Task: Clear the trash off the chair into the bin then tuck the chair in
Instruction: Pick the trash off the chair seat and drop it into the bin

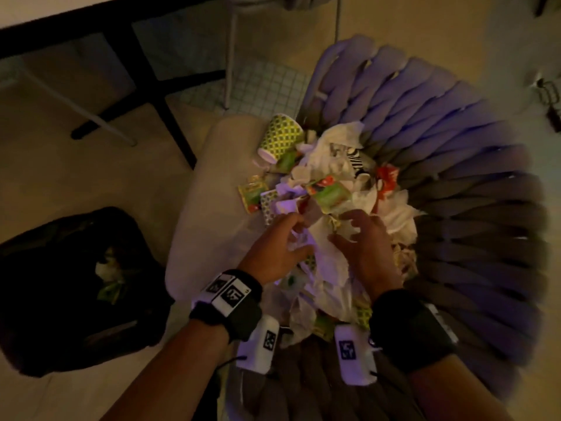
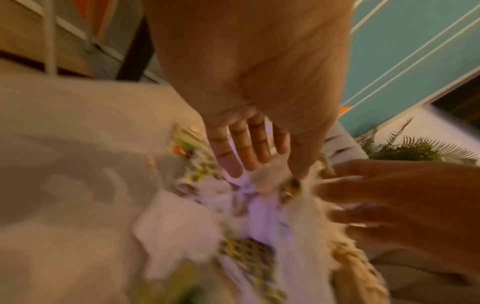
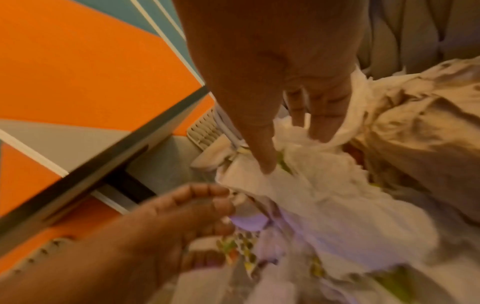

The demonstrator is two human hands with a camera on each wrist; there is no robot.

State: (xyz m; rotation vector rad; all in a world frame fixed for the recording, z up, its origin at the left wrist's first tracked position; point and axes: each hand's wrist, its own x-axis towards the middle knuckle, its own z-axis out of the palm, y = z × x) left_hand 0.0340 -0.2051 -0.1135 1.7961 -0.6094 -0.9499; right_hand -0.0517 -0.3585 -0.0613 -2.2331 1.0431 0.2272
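The chair has a beige seat [image 1: 206, 208] and a woven purple-grey backrest [image 1: 455, 177]. On the seat lies a heap of trash: a green-yellow patterned paper cup [image 1: 280, 138] on its side, crumpled white tissues [image 1: 331, 262] and green and red wrappers [image 1: 329, 192]. My left hand [image 1: 300, 235] and right hand [image 1: 343, 229] hover side by side over the near part of the heap. Their spread fingers touch the tissues and grip nothing. In the left wrist view the left hand's fingers [image 2: 249, 156] are straight. In the right wrist view the fingertips [image 3: 267, 164] rest on tissue. The black bin [image 1: 69, 287] stands on the floor to the left.
Some trash lies inside the bin. A table with black legs [image 1: 145, 71] stands beyond the chair. Thin white legs [image 1: 229, 56] and a white grid mat [image 1: 264, 86] are behind the seat. A fern [image 2: 415, 150] shows in the left wrist view. Beige floor surrounds the bin.
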